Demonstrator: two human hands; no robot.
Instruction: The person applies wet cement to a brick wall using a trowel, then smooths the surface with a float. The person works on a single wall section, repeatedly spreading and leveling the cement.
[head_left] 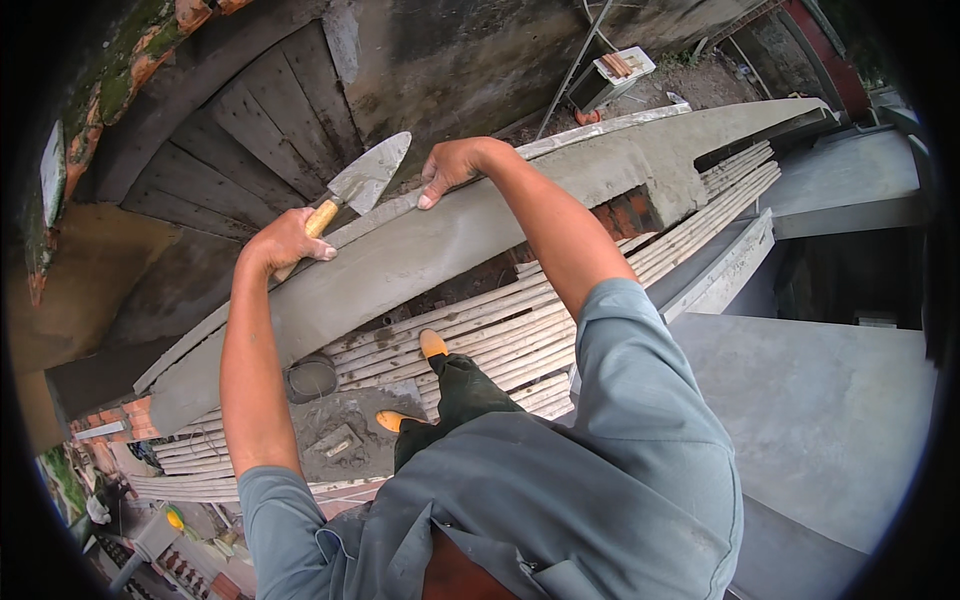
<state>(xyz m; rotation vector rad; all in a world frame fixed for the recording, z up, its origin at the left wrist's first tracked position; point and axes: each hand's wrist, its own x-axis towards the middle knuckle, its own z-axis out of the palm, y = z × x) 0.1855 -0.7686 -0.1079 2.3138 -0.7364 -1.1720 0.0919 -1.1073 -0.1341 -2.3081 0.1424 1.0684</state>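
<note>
Nearest the lens: grey work shirt, open at the collar, sleeves short, both bare forearms reaching up and forward from the lower edge. Below, dark trousers and two orange-toed boots planted on a bamboo-pole scaffold deck, poles laid side by side to carry weight along the wall. On the deck beside the boots, a mortar board heaped with grey mix and a round bucket just next to it, both within a downward reach of the wall top, probably so as to reload without stepping away.

Further out, the freshly rendered wall coping, a long grey band running from lower left to upper right, surface smooth and damp-looking, red brick showing beneath at a gap on the right.

Left hand fully curled around the wooden handle of a pointed brick trowel, heel of the hand resting on the coping's far edge; blade lifted off the render and angled outward past that edge, apparently poised rather than pressing. Right hand spread flat, fingers extended and pressed on the coping's outer edge, gripping nothing, seemingly as a brace and a feel for the edge line.

Beyond the coping, weathered dark planks fanning downward and a stained concrete wall. Farthest, a small box-like object on bare ground.
</note>
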